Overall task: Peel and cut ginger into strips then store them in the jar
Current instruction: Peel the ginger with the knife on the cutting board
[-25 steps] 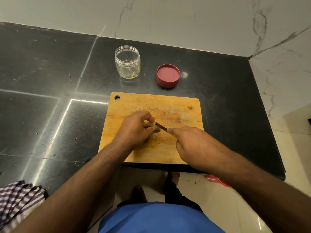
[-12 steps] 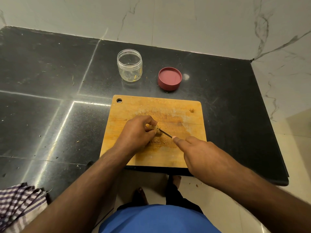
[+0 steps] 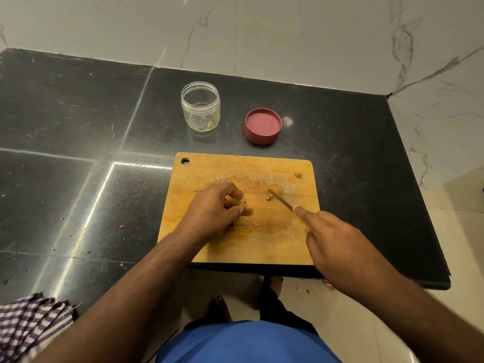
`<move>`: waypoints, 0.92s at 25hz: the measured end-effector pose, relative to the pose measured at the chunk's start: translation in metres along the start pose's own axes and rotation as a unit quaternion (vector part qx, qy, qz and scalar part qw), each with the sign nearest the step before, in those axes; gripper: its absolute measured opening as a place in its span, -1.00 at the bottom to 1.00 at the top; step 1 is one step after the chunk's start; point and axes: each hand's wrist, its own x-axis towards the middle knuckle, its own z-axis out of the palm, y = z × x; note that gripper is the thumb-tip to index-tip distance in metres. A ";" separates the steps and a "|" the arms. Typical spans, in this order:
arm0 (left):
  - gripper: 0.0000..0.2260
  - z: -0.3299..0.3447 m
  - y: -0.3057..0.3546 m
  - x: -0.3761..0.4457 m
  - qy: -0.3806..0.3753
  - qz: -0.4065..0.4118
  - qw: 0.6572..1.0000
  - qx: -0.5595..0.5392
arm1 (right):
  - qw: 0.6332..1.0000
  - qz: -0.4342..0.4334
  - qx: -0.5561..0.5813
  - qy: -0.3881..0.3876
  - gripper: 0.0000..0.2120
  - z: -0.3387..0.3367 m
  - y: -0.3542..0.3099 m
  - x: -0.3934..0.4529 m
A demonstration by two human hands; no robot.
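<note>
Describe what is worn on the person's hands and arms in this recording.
Nothing: left hand and right hand are bare, without gloves, rings, watch or bands, and both forearms show no sleeves up to the frame edge. A blue garment covers the torso below.

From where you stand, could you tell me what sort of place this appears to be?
Most likely a home kitchen: a dark polished stone counter against a marble-look wall, a wooden cutting board where the person works ginger with a knife, and an open jar beside its lid.
</note>
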 end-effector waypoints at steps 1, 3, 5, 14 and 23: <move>-0.77 0.000 0.000 0.000 -0.001 0.000 1.000 -0.002 | 1.000 0.000 0.028 0.002 -0.53 0.001 -0.003 -0.001; -0.77 0.001 0.000 0.000 -0.003 0.000 1.000 -0.008 | 0.997 -0.003 0.072 -0.017 -0.54 0.006 -0.006 -0.004; -0.77 0.002 -0.001 0.000 -0.002 -0.002 1.000 -0.007 | 0.996 0.000 0.086 -0.038 -0.56 0.009 -0.001 -0.005; -0.75 0.004 -0.003 0.001 0.016 -0.006 1.000 0.000 | 0.991 0.039 0.128 -0.012 -0.57 0.014 0.022 0.002; -0.77 0.003 -0.001 0.002 0.022 -0.020 0.999 -0.015 | 0.977 0.117 0.160 0.075 -0.55 0.021 0.039 0.005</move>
